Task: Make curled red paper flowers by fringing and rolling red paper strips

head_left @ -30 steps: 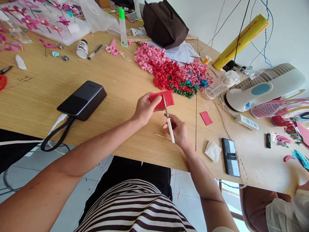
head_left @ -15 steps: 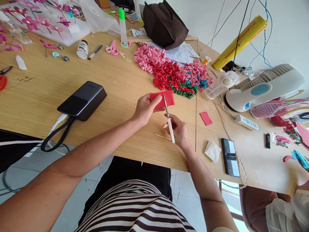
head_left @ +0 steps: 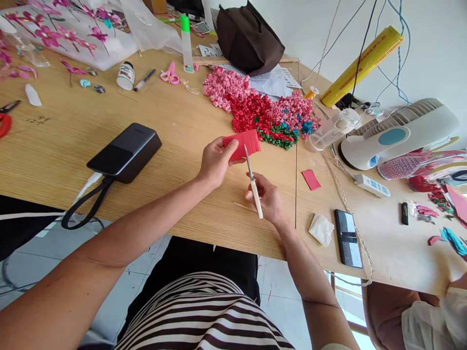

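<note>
My left hand (head_left: 215, 163) pinches a red sheet (head_left: 242, 144) with a fringed far edge, held just above the wooden table (head_left: 175, 121). In my right hand (head_left: 268, 199) is a pair of small scissors (head_left: 252, 183) with a pale handle; its blades point up into the sheet's lower edge. A thin wooden stick (head_left: 245, 207) lies on the table just left of my right hand. Beyond the sheet sits a heap of small pink, red and green paper pieces (head_left: 259, 109).
A black power bank (head_left: 124, 151) with strap lies at left. Right of my hands are a small red piece (head_left: 311, 179), a tissue (head_left: 321, 229), a phone (head_left: 348, 238), a white fan (head_left: 397, 133) and a power strip (head_left: 372, 185). Pink scissors (head_left: 170, 73), a dark bag (head_left: 248, 36) and another person's sleeve (head_left: 434, 316) are also in view.
The red sheet has tilted and risen slightly in my left hand, and the scissors have shifted a little left along its edge. Nothing else has moved.
</note>
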Action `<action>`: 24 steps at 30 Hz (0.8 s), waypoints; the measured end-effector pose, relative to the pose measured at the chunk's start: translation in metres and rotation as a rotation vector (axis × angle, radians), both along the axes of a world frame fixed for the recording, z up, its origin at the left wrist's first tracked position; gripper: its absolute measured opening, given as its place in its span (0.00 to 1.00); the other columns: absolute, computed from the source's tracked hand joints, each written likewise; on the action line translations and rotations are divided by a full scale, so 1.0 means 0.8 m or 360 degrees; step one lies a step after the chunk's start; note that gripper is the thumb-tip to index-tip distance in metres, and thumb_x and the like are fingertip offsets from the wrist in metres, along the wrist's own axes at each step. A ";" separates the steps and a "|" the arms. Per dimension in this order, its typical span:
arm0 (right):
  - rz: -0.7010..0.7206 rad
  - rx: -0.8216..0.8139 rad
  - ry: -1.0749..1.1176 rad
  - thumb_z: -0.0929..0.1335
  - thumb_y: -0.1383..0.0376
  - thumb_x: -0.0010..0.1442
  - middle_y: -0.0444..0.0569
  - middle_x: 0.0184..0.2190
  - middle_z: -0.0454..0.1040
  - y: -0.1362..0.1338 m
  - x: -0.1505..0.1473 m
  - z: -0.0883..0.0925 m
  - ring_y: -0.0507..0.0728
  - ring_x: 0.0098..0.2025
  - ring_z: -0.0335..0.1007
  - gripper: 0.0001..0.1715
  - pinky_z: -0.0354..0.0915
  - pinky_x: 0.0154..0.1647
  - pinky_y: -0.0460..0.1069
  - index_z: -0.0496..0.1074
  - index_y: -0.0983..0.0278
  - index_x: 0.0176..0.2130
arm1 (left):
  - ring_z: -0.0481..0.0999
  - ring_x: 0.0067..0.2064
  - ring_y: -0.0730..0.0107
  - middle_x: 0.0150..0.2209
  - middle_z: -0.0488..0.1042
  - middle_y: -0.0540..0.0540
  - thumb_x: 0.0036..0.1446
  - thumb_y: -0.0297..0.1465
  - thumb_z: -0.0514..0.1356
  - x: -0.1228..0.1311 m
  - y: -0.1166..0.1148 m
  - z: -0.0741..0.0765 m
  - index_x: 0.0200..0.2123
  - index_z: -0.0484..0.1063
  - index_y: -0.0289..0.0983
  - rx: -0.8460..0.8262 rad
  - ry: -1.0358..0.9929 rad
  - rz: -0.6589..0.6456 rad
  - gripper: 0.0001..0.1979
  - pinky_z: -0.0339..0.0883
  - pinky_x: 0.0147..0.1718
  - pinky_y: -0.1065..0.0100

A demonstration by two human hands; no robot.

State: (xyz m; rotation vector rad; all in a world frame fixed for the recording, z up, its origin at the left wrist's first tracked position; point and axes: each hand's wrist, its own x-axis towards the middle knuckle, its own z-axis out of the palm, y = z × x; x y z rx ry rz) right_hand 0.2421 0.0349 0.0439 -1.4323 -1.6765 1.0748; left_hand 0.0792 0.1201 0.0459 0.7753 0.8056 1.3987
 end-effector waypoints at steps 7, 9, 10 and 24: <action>0.0001 0.0027 -0.0052 0.73 0.38 0.56 0.39 0.27 0.62 0.000 -0.001 0.002 0.50 0.28 0.55 0.45 0.55 0.31 0.48 0.71 0.67 0.58 | 0.84 0.39 0.66 0.32 0.80 0.50 0.47 0.50 0.73 0.000 0.000 0.003 0.36 0.71 0.38 -0.0016 0.0042 0.0026 0.25 0.82 0.40 0.65; -0.0004 0.0038 -0.0066 0.73 0.39 0.56 0.39 0.27 0.62 0.000 -0.001 0.002 0.50 0.28 0.55 0.44 0.55 0.31 0.48 0.71 0.67 0.58 | 0.84 0.38 0.67 0.32 0.80 0.50 0.47 0.50 0.73 0.001 -0.001 0.002 0.35 0.71 0.38 -0.0016 0.0050 0.0030 0.24 0.82 0.40 0.65; -0.0007 0.0044 -0.0067 0.73 0.39 0.56 0.39 0.27 0.62 0.001 -0.001 0.003 0.50 0.28 0.55 0.44 0.55 0.31 0.48 0.71 0.67 0.58 | 0.84 0.38 0.67 0.32 0.80 0.50 0.48 0.50 0.73 0.001 -0.001 0.002 0.36 0.71 0.38 -0.0015 0.0052 0.0030 0.24 0.82 0.40 0.65; -0.0019 0.0019 -0.0024 0.72 0.38 0.56 0.39 0.26 0.61 0.001 -0.001 -0.001 0.50 0.27 0.53 0.44 0.52 0.28 0.48 0.72 0.69 0.56 | 0.81 0.32 0.72 0.31 0.81 0.51 0.47 0.46 0.74 0.002 -0.001 -0.002 0.34 0.72 0.37 0.0035 -0.0032 0.0014 0.21 0.82 0.36 0.67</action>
